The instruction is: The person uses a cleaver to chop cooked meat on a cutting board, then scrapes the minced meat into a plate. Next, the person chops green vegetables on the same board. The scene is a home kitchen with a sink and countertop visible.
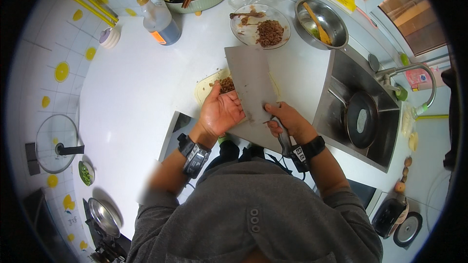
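Observation:
My right hand [289, 122] grips the dark handle of a broad metal cleaver [252, 80], its blade raised over a pale cutting board [202, 87]. Palm up, my left hand [223, 111] is beside the blade's left edge with its fingers apart and nothing held; the fingertips are close to the blade, and touching cannot be told. Brown minced food [226, 84] lies on the board behind my left fingers, with crumbs around it. The blade hides much of the board. Beyond it, a glass plate [241, 36] carries a mound of brown mince [270, 33] and a bone with scraps.
At the right is a sink [325, 117] with a frying pan [362, 120]. Behind it stands a steel bowl [338, 18] with a wooden spatula [318, 23]. A sauce bottle [161, 22] stands back left, near a green tray [212, 2]. Far left is a bowl of chopped greens [86, 173].

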Available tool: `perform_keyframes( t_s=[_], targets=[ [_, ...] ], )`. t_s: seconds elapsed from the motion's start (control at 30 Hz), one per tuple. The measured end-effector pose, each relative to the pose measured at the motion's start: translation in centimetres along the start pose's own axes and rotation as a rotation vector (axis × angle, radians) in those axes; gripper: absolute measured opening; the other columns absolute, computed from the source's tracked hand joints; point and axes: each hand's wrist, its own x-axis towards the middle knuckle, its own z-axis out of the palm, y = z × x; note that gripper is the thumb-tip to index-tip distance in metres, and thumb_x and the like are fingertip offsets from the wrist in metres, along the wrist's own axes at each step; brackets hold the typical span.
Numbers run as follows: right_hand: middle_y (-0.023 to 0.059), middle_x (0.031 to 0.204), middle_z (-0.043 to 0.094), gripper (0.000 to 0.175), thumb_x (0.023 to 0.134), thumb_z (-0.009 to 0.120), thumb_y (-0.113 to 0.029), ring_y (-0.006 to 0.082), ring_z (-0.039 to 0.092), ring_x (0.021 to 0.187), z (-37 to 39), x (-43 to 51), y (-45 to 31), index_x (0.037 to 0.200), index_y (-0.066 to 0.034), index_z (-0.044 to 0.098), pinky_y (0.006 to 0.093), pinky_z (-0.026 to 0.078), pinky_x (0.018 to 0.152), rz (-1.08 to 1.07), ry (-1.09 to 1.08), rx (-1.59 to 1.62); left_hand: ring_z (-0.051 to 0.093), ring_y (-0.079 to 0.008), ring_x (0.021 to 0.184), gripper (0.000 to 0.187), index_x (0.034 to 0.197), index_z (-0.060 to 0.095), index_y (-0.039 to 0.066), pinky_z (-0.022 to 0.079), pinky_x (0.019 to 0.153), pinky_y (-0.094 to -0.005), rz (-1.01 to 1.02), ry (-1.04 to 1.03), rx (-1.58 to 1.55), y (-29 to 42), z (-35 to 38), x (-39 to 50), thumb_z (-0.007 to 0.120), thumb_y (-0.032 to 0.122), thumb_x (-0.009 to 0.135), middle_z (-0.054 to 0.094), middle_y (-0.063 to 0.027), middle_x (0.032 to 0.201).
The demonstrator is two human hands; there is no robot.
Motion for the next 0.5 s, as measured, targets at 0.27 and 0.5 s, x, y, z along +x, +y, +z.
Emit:
perform_keyframes(
  t_s=[0.27, 0.5],
  targets=[
    [-0.0008, 0.046, 0.045, 0.033, 0.092, 0.057, -0.033, 0.0078, 0.042, 0.033, -1.2, -1.0, 1.0, 0.086, -0.0004, 0.053, 0.0232, 0.038, 0.035, 0.038, 0.065, -0.075, 0.050, -0.0280, 0.112, 0.075, 0.121, 0.050, -0.009, 0.032, 0.103, -0.0389, 0.131, 0.003, -0.135, 1.8, 0.2, 0.8, 0.023, 0.056, 0.095, 0.058, -0.0212, 0.117],
    [0.0001, 0.047, 0.047, 0.034, 0.091, 0.058, -0.033, 0.0088, 0.043, 0.033, -2.6, -2.2, 2.5, 0.085, -0.0002, 0.053, 0.0234, 0.039, 0.035, 0.120, 0.077, -0.204, 0.053, -0.0283, 0.107, 0.075, 0.131, 0.035, -0.013, 0.036, 0.101, -0.0382, 0.133, -0.261, -0.315, 2.7, -0.7, 2.0, 0.026, 0.052, 0.096, 0.055, -0.0230, 0.120]
  ],
)
